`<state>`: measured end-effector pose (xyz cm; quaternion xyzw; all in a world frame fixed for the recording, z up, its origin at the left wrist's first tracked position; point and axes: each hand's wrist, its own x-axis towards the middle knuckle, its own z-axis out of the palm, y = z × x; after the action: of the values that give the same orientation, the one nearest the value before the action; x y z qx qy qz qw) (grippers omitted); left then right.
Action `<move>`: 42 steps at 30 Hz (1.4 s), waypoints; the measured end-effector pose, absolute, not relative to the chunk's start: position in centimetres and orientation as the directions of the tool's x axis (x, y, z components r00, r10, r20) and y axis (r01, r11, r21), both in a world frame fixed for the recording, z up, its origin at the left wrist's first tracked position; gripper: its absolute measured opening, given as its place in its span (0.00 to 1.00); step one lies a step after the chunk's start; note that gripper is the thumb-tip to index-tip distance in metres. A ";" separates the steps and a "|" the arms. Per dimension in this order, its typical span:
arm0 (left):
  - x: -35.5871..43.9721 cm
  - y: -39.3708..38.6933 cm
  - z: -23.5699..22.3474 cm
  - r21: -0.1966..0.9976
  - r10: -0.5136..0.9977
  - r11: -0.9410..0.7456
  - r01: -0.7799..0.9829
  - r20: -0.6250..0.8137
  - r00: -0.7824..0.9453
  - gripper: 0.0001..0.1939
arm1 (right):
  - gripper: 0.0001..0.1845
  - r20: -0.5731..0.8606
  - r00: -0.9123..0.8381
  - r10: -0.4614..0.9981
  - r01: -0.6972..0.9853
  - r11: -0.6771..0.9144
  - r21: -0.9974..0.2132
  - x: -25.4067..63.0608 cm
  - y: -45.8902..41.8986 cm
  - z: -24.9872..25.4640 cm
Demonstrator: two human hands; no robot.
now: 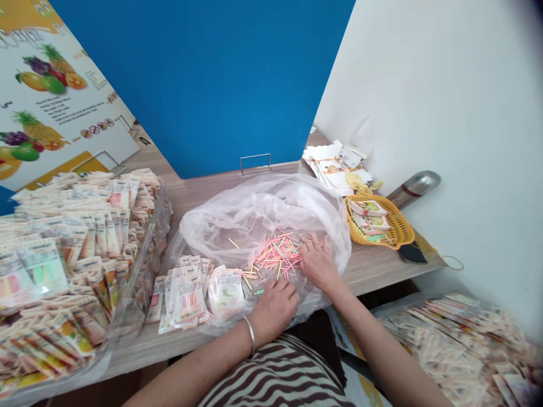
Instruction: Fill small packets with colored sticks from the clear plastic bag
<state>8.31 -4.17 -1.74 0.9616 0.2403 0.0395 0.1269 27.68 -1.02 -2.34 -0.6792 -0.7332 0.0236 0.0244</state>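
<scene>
**Q:** What is in hand at this entry?

**A:** Both hands work at a heap of thin coloured sticks [278, 254], pink, green and yellow, lying on a clear plastic bag [263, 209] spread open on the table [199, 198]. The right hand [320, 263] is spread, its fingers resting at the heap's right edge and gripping nothing I can see. The left hand [274, 311] sits lower, curled over the bag near the heap's lower edge; whether it pinches a stick, I cannot tell (fingertips hidden).

**Q:** Where do the sticks lie exactly?

**A:** Mostly in one loose heap inside the bag's fold, with a few strays toward the left, just beside a row of printed sachets [184, 294] lying on the bag.

**Q:** Anything crowding the hands?

**A:** The raised folds of the bag curve around the heap, and the sachets sit close to the left hand.

**Q:** And around the table?

**A:** At left, a clear bin [136, 299] is packed with sachets. At far right are a stack of printed papers [335, 169], a yellow plastic basket [399, 226] holding more sachets, and a steel flask [413, 189]. A blue partition [199, 85] stands behind, with a fruit poster [51, 96] to its left.
</scene>
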 end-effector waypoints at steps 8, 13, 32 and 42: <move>7.3 -4.1 -1.1 0.503 0.528 -0.742 0.444 0.031 0.848 0.11 | 0.13 0.091 0.069 0.993 0.944 -0.036 -0.327 29.1 0.0 -2.0; 8.4 -2.8 -0.1 0.953 0.854 -0.151 0.264 -0.009 0.521 0.34 | 0.10 0.040 0.070 0.997 0.768 -0.028 -0.640 26.8 -0.7 0.3; 3.3 -0.7 -0.9 0.981 0.977 0.193 -0.005 -0.192 0.094 0.22 | 0.09 -0.309 0.039 0.950 0.924 -0.152 -0.351 22.2 -3.5 -1.0; 3.0 -1.0 -1.4 0.986 0.978 0.153 0.066 -0.161 0.132 0.18 | 0.13 -0.372 0.159 0.914 0.091 -0.389 -0.917 25.7 -3.3 -2.6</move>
<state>3.00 -1.04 -1.40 0.5056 0.5161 0.4096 0.5570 25.70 -3.26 -2.58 -0.6506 -0.3865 0.5208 0.3951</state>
